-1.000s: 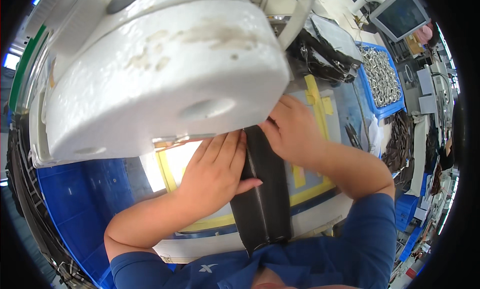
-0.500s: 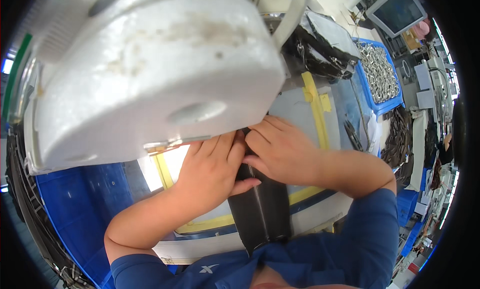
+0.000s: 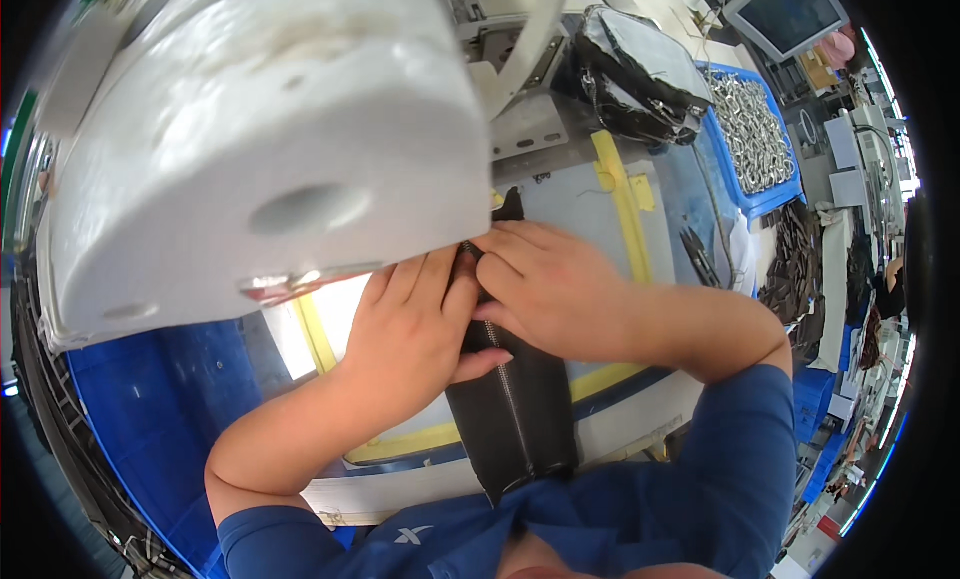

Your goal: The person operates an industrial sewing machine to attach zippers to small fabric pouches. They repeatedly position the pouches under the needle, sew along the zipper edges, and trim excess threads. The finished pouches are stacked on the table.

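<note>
- The near end of the black zippered piece (image 3: pixel 545 419) reaches my blue shirt (image 3: pixel 640 504); lying lengthwise away from me, its metal teeth run from my chest up between my hands, probably so that I can sight along them.
- My left hand (image 3: pixel 410 324) lies palm down on the piece's left side, fingers stretched forward and thumb out over the teeth, a pose that seems meant to press it flat. The machine head hides some fingertips.
- My right hand (image 3: pixel 550 294) is bent over the piece, fingers curled and thumb tucked beneath, close against my left, perhaps to steady the zipper line. Whether it pinches the material I cannot tell.
- Yellow tape (image 3: pixel 625 209) borders the work surface (image 3: pixel 580 204), perhaps as a guide or to fix a covering down.
- A deep blue bin (image 3: pixel 160 399) stands at my left, apparently within easy reach.
- The white machine head (image 3: pixel 350 129) overhangs my left fingers, so the hands have to work low.
- Dark pointed tools (image 3: pixel 700 257) lie to the right, clear of my forearm.
- Farther off, a blue tray (image 3: pixel 797 191) corrals loose metal hardware (image 3: pixel 750 129), beside a black-wrapped bundle (image 3: pixel 640 74).
- Beyond, a monitor (image 3: pixel 785 14) is tilted.
</note>
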### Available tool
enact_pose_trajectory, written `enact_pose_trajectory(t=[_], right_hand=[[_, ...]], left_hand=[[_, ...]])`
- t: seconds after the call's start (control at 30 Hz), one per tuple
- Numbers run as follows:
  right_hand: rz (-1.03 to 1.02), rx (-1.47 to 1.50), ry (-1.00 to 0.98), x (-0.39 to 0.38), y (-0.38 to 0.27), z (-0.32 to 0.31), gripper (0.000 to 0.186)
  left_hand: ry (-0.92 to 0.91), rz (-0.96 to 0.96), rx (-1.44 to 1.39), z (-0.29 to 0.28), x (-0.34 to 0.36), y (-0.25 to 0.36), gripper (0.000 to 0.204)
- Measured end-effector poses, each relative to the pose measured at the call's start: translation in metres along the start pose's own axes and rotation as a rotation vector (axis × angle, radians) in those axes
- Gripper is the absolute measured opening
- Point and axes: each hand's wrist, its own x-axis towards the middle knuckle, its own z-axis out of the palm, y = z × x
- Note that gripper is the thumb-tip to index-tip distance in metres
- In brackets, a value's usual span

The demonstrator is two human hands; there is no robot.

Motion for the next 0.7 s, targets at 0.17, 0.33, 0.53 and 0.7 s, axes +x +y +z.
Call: enact_pose_trajectory(t=[0.17,0.33,0.53,0.7], right_hand=[[0.002,0.024,0.038,-0.0019,0.0009,0.0052,0.041],[0.027,0.058,0.052,-0.0046,-0.0003,0.0055,0.040],[0.025,0.033,0.014,-0.0044,0.0004,0.0068,0.043],[0.039,0.041,-0.017,-0.0040,-0.0007,0.0033,0.043]], left_hand=[[-0.029,-0.009,0.016,0.0006,-0.0013,0.0006,0.095],[-0.019,-0.007,0.035,0.0019,-0.0027,0.0019,0.096],[-0.026,0.013,0.037,-0.0009,-0.0002,0.0014,0.095],[-0.010,0.017,0.017,0.0000,-0.0008,0.0006,0.095]])
